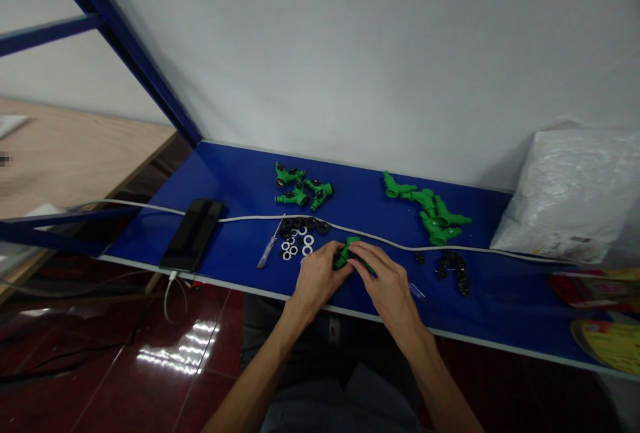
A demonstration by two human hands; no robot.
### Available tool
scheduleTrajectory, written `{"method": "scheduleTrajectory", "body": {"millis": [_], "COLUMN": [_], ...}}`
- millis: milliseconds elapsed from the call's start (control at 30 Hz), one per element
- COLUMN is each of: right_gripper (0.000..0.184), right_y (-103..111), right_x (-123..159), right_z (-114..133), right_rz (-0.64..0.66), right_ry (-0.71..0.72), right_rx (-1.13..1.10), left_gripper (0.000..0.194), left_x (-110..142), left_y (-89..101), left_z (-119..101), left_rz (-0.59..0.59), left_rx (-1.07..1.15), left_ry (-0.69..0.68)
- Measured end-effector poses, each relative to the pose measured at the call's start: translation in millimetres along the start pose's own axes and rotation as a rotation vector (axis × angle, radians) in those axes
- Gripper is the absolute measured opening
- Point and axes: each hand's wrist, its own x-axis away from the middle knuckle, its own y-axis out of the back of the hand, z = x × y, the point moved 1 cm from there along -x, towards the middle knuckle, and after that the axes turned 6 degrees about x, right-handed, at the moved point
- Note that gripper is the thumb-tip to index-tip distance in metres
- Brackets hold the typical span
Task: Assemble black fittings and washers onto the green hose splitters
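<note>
Left hand: the left hand (317, 276) is closed around the near-left side of a green fitting (345, 254), fingers bent.
Right hand: the right hand (389, 281) grips the same fitting from the other side, thumb and fingertips drawn in; its fingers hide part of the piece.
Green fitting: held between both hands, over the near part of the blue desk (240, 176).
Left of the hands: white rings (309, 240) lie loose just beside the left hand, with black rings (311, 223) bunched behind them.
Screwdriver: the screwdriver (267, 252) lies left of the rings, its tip pointing toward the wall.
Right of the hands: a clear thin item (417, 291), too small to identify, and a scatter of small black parts (464, 281).
Cable: a white cable (370, 237) runs across the desk behind the hands.
Behind, left: three green connectors (320, 191) with black parts, grouped together.
Behind, right: a cluster of green pieces (425, 201), some touching.
Far left: a dark phone (193, 234) lying flat, near the front edge.
Far right: a plastic-wrapped package (565, 193) against the wall, with red (595, 289) and yellow packaging (613, 345) nearer the front.
</note>
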Motion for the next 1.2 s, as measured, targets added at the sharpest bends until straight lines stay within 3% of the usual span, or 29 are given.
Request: {"method": "scheduleTrajectory", "body": {"millis": [500, 1200], "right_gripper": [0.021, 0.022], "right_y": [0.8, -2.5], "right_x": [-4.6, -14.2], "right_z": [-0.2, 3.1], "right_rz": [0.048, 0.174], "right_ry": [0.048, -0.034], "right_rx": [0.025, 0.002], "left_gripper": [0.026, 0.02], "left_x": [0.1, 0.4], "left_y": [-0.3, 0.6], "left_z": [1.5, 0.2], "left_rz": [0.006, 0.018], "left_rx": [-0.019, -0.025], "left_ry": [0.002, -0.016]}}
